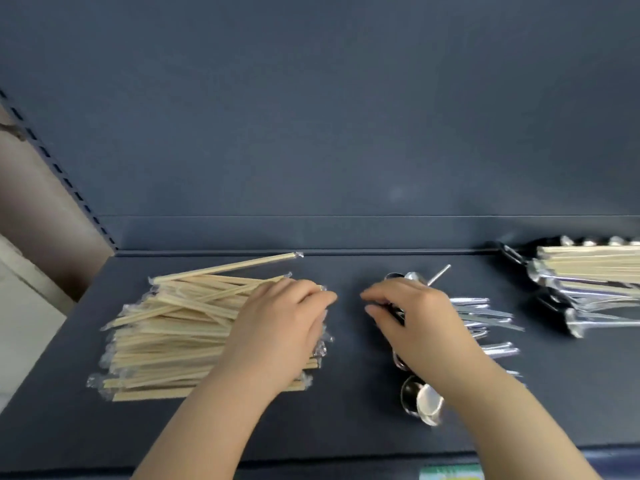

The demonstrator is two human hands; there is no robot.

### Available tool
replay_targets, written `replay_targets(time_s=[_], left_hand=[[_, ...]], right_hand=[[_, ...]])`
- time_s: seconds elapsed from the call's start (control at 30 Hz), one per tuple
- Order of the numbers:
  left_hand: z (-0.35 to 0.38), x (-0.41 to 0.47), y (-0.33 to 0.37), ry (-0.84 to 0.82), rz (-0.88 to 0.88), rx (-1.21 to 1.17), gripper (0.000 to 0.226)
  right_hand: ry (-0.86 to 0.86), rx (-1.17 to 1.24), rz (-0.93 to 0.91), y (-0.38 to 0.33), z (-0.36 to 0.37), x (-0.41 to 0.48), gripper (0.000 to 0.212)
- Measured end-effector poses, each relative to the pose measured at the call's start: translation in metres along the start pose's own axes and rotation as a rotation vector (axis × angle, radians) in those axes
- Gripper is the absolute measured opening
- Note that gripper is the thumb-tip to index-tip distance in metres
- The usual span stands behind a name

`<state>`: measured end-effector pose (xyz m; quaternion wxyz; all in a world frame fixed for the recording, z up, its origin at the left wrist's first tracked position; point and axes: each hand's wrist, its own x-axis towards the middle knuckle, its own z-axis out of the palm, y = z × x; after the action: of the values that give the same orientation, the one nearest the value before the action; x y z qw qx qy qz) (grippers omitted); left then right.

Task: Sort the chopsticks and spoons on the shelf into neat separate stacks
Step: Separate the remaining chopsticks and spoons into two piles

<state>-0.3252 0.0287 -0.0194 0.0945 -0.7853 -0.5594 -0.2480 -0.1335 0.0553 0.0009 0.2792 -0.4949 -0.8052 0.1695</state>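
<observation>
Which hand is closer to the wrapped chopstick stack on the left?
Left. The left hand rests on the right end of the chopstick stack; the right hand is apart from it, over the spoons.

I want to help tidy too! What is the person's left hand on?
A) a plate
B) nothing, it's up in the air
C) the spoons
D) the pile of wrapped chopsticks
D: the left hand lies on the right end of the pile of wrapped chopsticks, while the right hand is over the spoons.
</observation>
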Motion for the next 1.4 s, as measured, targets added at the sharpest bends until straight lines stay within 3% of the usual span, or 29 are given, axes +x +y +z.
replay_targets(time_s=[0.13, 0.3, 0.73, 0.93, 1.07, 1.13, 1.3, 1.4], left_hand=[[0.015, 0.035, 0.053, -0.023, 0.097, -0.025, 0.030], [0.040, 0.069, 0.123, -0.045, 0.147, -0.025, 0.024], [0.127, 0.125, 0.319, -0.152, -0.002, -0.054, 0.032], [0.136, 0.119, 0.340, -0.154, -0.127, -0.014, 0.022], [0.134, 0.115, 0.337, -0.172, -0.217, 0.007, 0.032], [0.131, 0.115, 0.333, -0.166, -0.262, 0.021, 0.018], [0.136, 0.128, 0.320, -0.204, -0.422, 0.022, 0.010], [0.149, 0.143, 0.318, -0.255, -0.492, 0.000, 0.021]], right_hand=[[0.115, 0.083, 0.142, 0.045, -0.041, -0.025, 0.017], [0.169, 0.050, 0.183, 0.122, -0.089, -0.049, 0.015], [-0.005, -0.061, 0.266, 0.331, -0.236, -0.100, 0.016], [-0.237, -0.125, 0.167, 0.355, -0.213, -0.073, 0.016], [-0.334, -0.185, 0.191, 0.359, -0.199, -0.068, 0.011], [-0.362, -0.177, 0.220, 0.360, -0.200, -0.066, 0.008], [-0.316, -0.185, 0.211, 0.360, -0.215, -0.073, 0.012], [-0.244, -0.138, 0.271, 0.367, -0.228, -0.083, 0.009]])
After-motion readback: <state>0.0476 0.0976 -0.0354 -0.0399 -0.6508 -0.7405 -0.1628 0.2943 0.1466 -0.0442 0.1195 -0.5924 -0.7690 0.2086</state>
